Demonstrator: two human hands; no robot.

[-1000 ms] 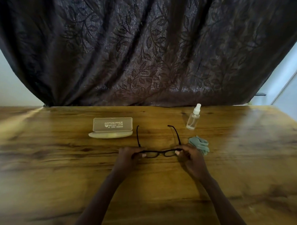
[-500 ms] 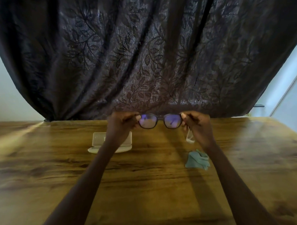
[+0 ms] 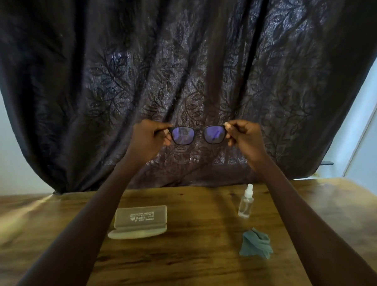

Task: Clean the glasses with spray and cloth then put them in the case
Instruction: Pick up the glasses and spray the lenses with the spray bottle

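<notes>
Black-framed glasses [image 3: 198, 135] are held up in the air in front of the dark curtain, lenses facing me with a purple sheen. My left hand [image 3: 149, 135] pinches the frame's left end and my right hand [image 3: 244, 137] pinches its right end. Below on the wooden table [image 3: 188, 266] lie a beige glasses case [image 3: 139, 221], open, a small clear spray bottle [image 3: 246, 201] standing upright with a white nozzle, and a crumpled teal cloth [image 3: 256, 243].
A dark leaf-patterned curtain [image 3: 186, 67] hangs behind the table's far edge. A pale wall shows at the left and a bright door or window frame [image 3: 370, 120] at the right. The case sits left of centre; bottle and cloth sit to the right.
Both hands lifted the glasses from the tabletop up to eye level before the curtain. My view tilted upward. Case, bottle and cloth stayed in place.
</notes>
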